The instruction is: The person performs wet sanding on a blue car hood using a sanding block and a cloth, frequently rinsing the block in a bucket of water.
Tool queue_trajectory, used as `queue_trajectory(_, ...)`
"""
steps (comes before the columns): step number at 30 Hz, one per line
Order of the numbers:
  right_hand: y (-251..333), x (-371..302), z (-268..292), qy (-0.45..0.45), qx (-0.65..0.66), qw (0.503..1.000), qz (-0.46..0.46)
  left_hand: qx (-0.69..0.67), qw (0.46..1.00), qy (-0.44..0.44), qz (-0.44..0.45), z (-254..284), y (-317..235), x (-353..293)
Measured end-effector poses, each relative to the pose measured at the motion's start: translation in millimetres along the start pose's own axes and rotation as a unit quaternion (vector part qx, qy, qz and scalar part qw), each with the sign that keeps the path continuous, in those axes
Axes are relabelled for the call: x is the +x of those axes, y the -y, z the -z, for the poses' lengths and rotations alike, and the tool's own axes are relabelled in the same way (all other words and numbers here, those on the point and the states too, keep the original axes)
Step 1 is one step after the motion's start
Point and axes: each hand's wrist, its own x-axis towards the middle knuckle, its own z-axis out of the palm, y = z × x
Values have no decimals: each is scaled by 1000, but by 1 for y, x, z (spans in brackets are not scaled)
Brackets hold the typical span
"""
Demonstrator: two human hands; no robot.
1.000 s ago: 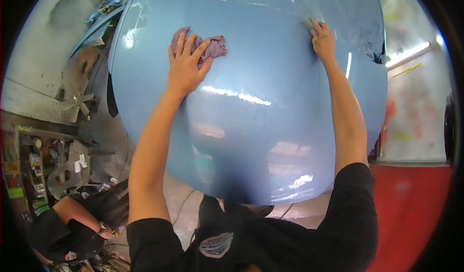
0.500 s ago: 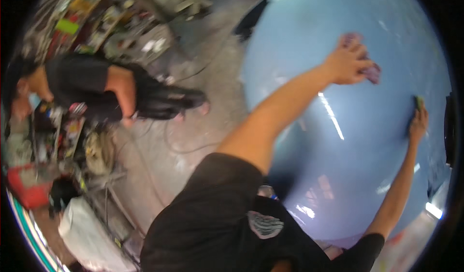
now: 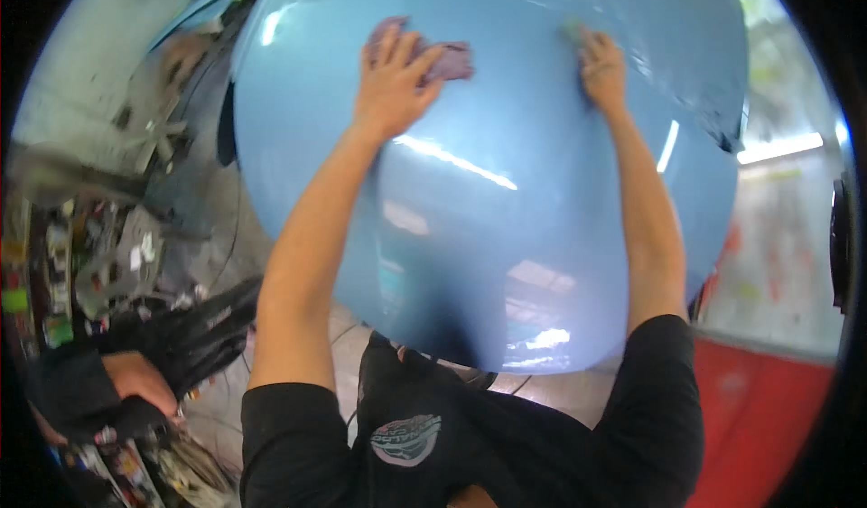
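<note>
A glossy light-blue car hood (image 3: 470, 228) lies in front of me, with both arms stretched over it. My left hand (image 3: 393, 79) presses a crumpled purple cloth (image 3: 449, 60) against its left far part, fingers spread over the cloth. Farther right, my right hand (image 3: 603, 70) grips a small greenish pad (image 3: 573, 31) at the fingertips, touching the paint. Motion blurs the pad, so its exact kind is unclear.
At the left a person in dark clothes (image 3: 135, 372) stands near cluttered shelves (image 3: 54, 264). Hoses or cables run over the grey floor (image 3: 221, 237). A white and red wall (image 3: 759, 409) rises on the right, close to the hood's edge.
My view has swung to the right, so the hood now sits centred and the other person lower left. Both hands stay on the hood, the cloth and pad still in them.
</note>
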Motion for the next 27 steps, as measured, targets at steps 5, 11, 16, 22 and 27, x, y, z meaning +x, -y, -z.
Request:
queue_trajectory(5, 92, -164, 106, 83, 87, 993, 21, 21, 999, 25, 25, 15, 4, -10)
queue_trajectory(11, -13, -65, 47, 65, 49, 996, 24, -9, 1000, 29, 2, 3, -16, -4)
queue_trajectory(16, 2, -50, 34, 35, 24, 998, -54, -16, 1000, 9, 0, -2, -1, -7)
queue_trajectory(22, 44, -218, 136, 98, 75, 992, -8, 7, 999, 22, 29, 11, 0, -11)
queue_trajectory(27, -73, -67, 74, 43, -26, 997, -66, -18, 1000, 20, 0, -2, -20, 4)
